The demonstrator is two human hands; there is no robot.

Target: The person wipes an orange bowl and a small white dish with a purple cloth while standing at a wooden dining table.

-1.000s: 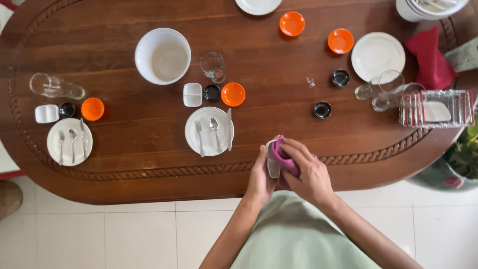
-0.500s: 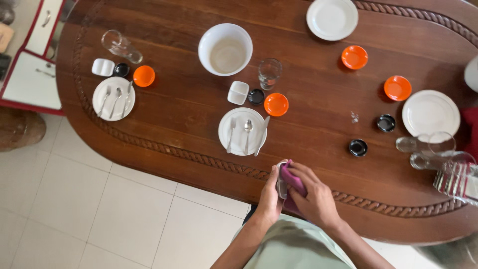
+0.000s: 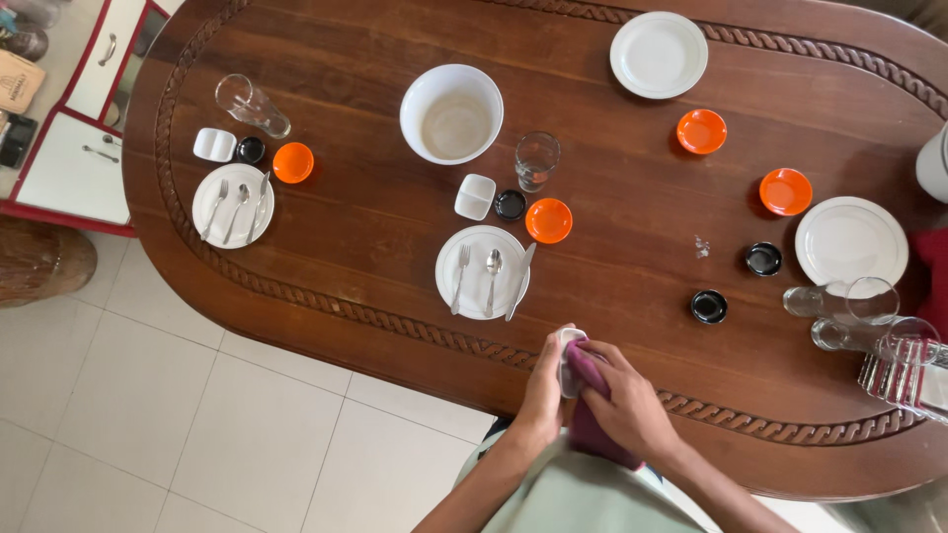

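both hands stayed at the bench's near edge, fingers clamped on small white dish and maroon cloth; loosened, the dish could drop.

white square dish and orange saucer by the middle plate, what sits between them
A small black dish sits between the white square dish and the orange saucer, seen in the head view.

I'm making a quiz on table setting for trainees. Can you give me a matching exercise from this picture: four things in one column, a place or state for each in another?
Things:
1. big white bowl
2. fork
3. purple cloth
4. small white dish

Places or states:
A. held in the left hand
B. lying on a white plate
C. pressed by the right hand
D. standing empty beside a glass

Pairs: 1-D, 2-B, 3-C, 4-A
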